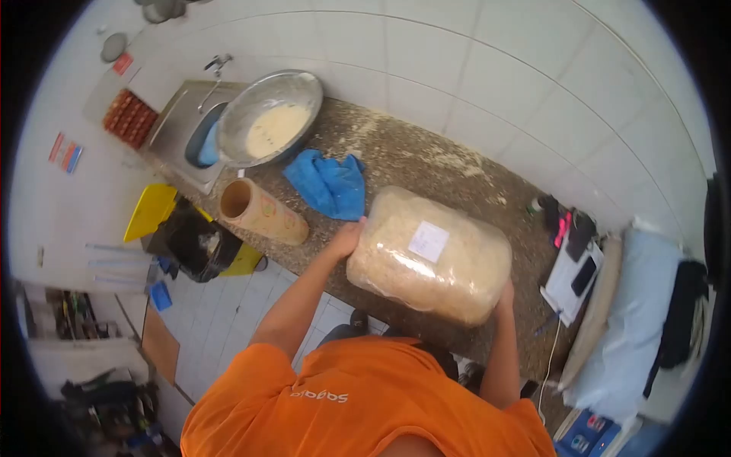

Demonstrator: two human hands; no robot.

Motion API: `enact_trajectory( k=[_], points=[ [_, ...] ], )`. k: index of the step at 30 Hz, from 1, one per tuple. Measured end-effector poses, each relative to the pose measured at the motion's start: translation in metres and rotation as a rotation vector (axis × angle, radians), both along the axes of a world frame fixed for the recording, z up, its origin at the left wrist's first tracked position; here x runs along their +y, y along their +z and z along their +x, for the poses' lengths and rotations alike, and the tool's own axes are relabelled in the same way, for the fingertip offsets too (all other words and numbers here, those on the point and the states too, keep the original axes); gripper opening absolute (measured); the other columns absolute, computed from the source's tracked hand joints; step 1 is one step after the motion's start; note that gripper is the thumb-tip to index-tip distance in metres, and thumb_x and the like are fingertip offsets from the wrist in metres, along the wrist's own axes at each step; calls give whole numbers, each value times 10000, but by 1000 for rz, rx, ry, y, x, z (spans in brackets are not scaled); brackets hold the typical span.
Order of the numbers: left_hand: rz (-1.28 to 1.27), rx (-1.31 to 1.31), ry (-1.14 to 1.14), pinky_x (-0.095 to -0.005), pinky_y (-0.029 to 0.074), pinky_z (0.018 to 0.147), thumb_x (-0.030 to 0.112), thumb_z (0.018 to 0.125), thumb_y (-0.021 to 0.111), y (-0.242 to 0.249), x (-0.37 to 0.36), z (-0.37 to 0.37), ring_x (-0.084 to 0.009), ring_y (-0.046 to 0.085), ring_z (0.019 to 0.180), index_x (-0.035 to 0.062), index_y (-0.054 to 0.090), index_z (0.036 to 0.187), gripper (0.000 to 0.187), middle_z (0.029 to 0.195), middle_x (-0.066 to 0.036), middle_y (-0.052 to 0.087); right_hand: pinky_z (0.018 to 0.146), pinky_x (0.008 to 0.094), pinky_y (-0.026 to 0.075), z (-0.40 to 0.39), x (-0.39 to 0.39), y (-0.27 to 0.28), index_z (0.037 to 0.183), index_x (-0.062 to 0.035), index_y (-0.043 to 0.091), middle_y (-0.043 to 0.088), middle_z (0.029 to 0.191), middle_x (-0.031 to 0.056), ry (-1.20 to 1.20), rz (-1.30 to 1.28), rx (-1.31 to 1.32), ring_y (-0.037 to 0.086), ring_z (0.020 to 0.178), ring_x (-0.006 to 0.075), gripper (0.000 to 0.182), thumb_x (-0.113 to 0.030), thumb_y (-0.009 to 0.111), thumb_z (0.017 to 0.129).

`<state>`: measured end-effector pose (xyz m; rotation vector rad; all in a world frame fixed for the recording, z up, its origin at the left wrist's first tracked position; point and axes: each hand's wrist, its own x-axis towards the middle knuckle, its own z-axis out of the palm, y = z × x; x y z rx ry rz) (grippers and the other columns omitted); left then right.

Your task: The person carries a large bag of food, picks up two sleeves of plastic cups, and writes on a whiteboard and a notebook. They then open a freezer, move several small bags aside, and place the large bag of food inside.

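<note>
A large plastic-wrapped pale block (434,259) with a white label (429,241) lies on the speckled counter (457,171). My left hand (348,238) presses against its left end, fingers partly hidden by the block. At the opposite end my right hand (504,297) touches the lower right side, its fingertips out of sight behind the wrap. Just beyond my left hand is a crumpled blue cloth (327,183). A roll of clear film on a cardboard tube (266,213) lies left of the cloth.
A metal bowl (232,122) with pale residue stands by the sink (179,137). Egg trays (129,118) are beyond it. A yellow bin (148,213) with a black bag stands below. On the right are a clipboard with a phone (585,276) and sacks (636,320).
</note>
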<state>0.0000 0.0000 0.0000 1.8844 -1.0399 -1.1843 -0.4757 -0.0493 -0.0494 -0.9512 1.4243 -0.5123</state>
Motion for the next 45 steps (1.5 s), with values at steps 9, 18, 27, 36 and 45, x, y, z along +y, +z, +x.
enact_trajectory(
  k=[9, 18, 27, 36, 45],
  points=[
    [-153, 144, 256, -336, 491, 746, 405, 1024, 450, 32, 52, -42, -150, 613, 748, -34, 700, 927, 515, 788, -94, 693, 951, 392, 502, -2, 11, -21, 1375, 21, 449, 570, 1307, 161, -345, -134, -514, 601, 1127, 272, 480, -319, 373, 1045],
    [-124, 373, 715, -308, 475, 661, 441, 1033, 425, 24, 303, 1, -123, 583, 677, -23, 689, 848, 566, 741, -39, 665, 928, 395, 517, 136, 84, 103, 1372, 25, 444, 580, 1284, 166, 113, -112, -465, 610, 1108, 289, 490, -333, 357, 1049],
    [-388, 194, 1352, -284, 445, 595, 447, 1040, 410, 56, 576, 61, -88, 524, 625, 17, 651, 729, 583, 702, -10, 626, 1003, 411, 452, 424, 235, 150, 1403, 18, 421, 524, 1346, 182, 469, 170, -697, 524, 1219, 302, 699, -551, 286, 1020],
    [-411, 87, 1764, -313, 454, 616, 447, 1052, 361, 24, 724, 151, -91, 541, 658, 0, 671, 811, 595, 714, -14, 631, 1035, 393, 421, 681, 353, 137, 1408, -9, 433, 519, 1369, 161, 937, 528, -671, 533, 1203, 299, 798, -662, 333, 961],
    [189, -533, 1907, -404, 459, 665, 452, 1048, 333, 60, 849, 323, -164, 544, 685, -97, 632, 848, 656, 757, -124, 676, 790, 330, 556, 1013, 532, 163, 1100, 23, 618, 668, 1051, 113, 1134, 683, -685, 672, 870, 198, 627, -564, 429, 984]
  ],
)
